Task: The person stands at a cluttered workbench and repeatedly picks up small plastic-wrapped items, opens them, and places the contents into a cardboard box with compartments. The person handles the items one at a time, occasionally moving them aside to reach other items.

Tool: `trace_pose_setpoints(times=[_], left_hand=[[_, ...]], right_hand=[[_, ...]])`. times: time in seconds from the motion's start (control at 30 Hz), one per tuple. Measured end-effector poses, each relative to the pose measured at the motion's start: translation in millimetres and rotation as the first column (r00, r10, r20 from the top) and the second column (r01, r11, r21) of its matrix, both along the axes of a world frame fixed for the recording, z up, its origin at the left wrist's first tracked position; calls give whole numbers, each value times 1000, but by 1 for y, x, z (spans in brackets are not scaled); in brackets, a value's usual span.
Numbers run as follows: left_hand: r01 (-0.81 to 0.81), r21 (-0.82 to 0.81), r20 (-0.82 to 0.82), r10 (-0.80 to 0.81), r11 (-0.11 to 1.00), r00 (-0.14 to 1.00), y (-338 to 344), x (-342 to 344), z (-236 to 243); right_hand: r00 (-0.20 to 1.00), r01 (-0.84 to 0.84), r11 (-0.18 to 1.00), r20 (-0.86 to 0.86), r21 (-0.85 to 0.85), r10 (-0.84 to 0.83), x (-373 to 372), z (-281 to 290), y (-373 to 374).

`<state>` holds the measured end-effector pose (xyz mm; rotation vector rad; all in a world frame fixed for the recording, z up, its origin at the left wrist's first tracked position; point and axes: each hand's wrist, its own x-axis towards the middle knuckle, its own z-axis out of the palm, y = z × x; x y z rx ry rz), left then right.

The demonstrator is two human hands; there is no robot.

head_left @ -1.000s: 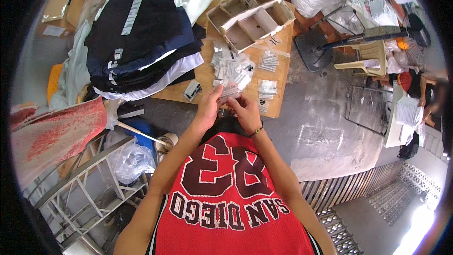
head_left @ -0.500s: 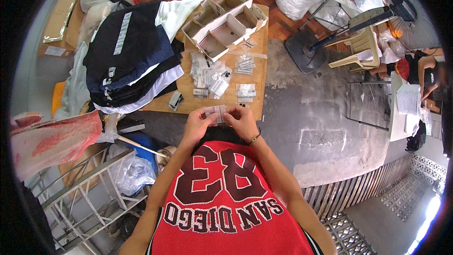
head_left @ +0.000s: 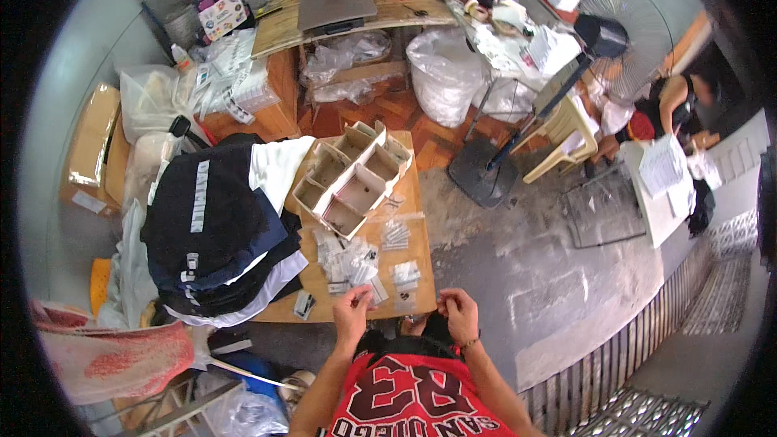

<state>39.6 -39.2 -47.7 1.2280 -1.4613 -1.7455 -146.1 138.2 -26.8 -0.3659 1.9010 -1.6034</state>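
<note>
My left hand [head_left: 352, 317] is at the front edge of the wooden table [head_left: 324, 313], fingers pinched around what looks like a small clear plastic bag [head_left: 379, 288], against the loose pile. My right hand [head_left: 460, 317] hangs just off the table's front right corner, fingers curled together; a tiny dark thing seems to show at the tips, too small to name. Between the hands, small dark pieces [head_left: 405, 296] lie on the wood. Ahead are a heap of small clear packets [head_left: 346, 257], stacked packets [head_left: 405, 273] and a divided cardboard box [head_left: 356, 178].
A tall pile of dark folded garments [head_left: 222, 226] covers the table's left. Behind stand a desk with a closed laptop [head_left: 337, 5] and a large clear bag [head_left: 443, 69]. A pedestal fan [head_left: 518, 146] and a cream plastic chair [head_left: 558, 142] stand right. Another person [head_left: 672, 105] sits at far right.
My head view has tilted up, showing more of the back desk. My hands, together on a small clear bag before, are now apart, the left near the packet heap and the right off the corner.
</note>
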Motion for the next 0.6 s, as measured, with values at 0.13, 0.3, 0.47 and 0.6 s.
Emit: trace_pose_setpoints(times=[0.13,0.3,0.47,0.6], left_hand=[[65,-27,7,-65,997,998,2,-34,23],[-88,-38,-31,87,995,996,13,-100,6],[-221,-25,-1,221,975,975,46,-206,22],[-150,-10,86,150,989,985,67,-266,38]], right_hand=[[990,80,994,112,71,-88,-35,-8,41],[983,-53,996,180,65,40,-114,-31,29],[988,-91,995,-119,33,95,-249,-8,27],[963,-80,975,-238,206,129,-356,1,28]])
